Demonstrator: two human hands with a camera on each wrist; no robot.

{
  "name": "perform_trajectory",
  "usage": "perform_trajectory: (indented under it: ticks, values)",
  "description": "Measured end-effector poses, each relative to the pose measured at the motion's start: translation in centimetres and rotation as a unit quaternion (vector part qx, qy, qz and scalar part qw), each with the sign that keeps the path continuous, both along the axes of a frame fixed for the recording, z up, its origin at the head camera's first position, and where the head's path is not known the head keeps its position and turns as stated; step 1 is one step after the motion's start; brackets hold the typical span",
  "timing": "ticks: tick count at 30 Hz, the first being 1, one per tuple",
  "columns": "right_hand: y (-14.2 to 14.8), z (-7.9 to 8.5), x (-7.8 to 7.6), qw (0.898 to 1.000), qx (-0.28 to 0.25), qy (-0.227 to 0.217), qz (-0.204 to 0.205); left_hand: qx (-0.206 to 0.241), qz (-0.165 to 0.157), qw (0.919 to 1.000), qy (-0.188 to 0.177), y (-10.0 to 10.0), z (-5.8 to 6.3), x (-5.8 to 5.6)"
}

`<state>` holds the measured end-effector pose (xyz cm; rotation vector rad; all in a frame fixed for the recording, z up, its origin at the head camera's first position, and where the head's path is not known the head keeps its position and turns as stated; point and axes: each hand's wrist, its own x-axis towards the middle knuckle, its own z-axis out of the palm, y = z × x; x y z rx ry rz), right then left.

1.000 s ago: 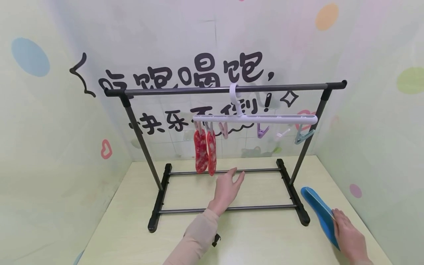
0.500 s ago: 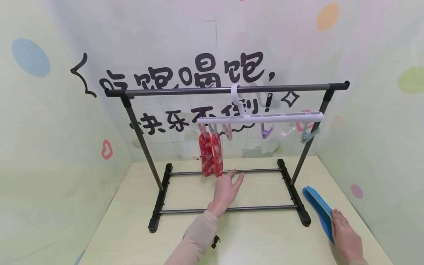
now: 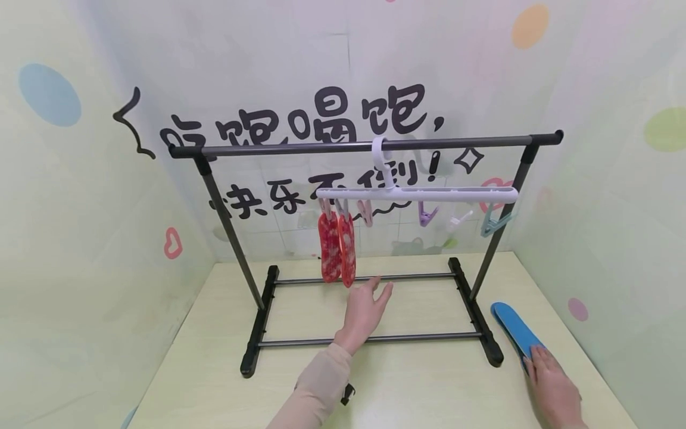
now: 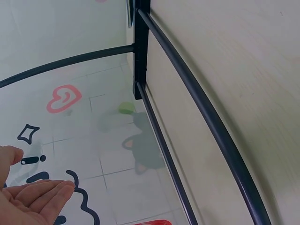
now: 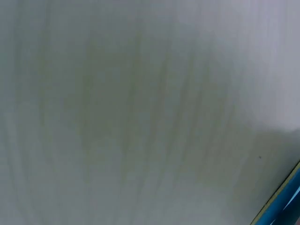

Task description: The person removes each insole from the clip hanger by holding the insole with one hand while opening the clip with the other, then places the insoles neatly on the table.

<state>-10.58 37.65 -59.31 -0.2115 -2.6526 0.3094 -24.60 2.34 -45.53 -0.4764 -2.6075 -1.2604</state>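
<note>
At the right of the head view, my right hand (image 3: pixel 554 381) grips the near end of a pair of blue insoles (image 3: pixel 515 328), held just over the table. A strip of blue insole (image 5: pixel 280 201) shows in the lower right of the right wrist view. My left hand (image 3: pixel 365 311) is raised with its fingers extended and thumb apart, holding nothing. In the left wrist view that hand (image 4: pixel 35 201) is at the lower left. Just above it hang two red patterned insoles (image 3: pixel 348 253), clipped to the left end of a lilac hanger (image 3: pixel 418 194).
The hanger hooks over the top bar (image 3: pixel 278 148) of a black rack, whose feet (image 3: pixel 256 339) and lower bars (image 3: pixel 429 338) stand on the pale table (image 3: pixel 203 381). Several unloaded clips, including a teal clip (image 3: pixel 494 221), dangle to the right. Printed walls enclose three sides.
My right hand has turned the blue insoles so a broad blue face now shows. The hanger and red insoles swung right, then slightly back left. My left hand has barely moved.
</note>
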Motion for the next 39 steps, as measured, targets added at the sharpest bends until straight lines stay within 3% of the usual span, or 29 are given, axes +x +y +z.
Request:
perform_trajectory:
  ticks: [7,24,39]
  values:
    - [-0.2,-0.5,-0.1,0.999,-0.011,-0.048,-0.012,0.000,0.001,1.0000,-0.003,-0.2,-0.1,0.1]
    - [-1.0,-0.1,-0.9,0.999,-0.039,0.003,-0.016,-0.005,0.004,0.9999,-0.016,-0.8,-0.3,0.1]
    - [-4.2,2.4,-5.1,0.997,-0.064,0.004,0.035,-0.012,0.015,0.9998,-0.001,-1.7,0.1,0.0]
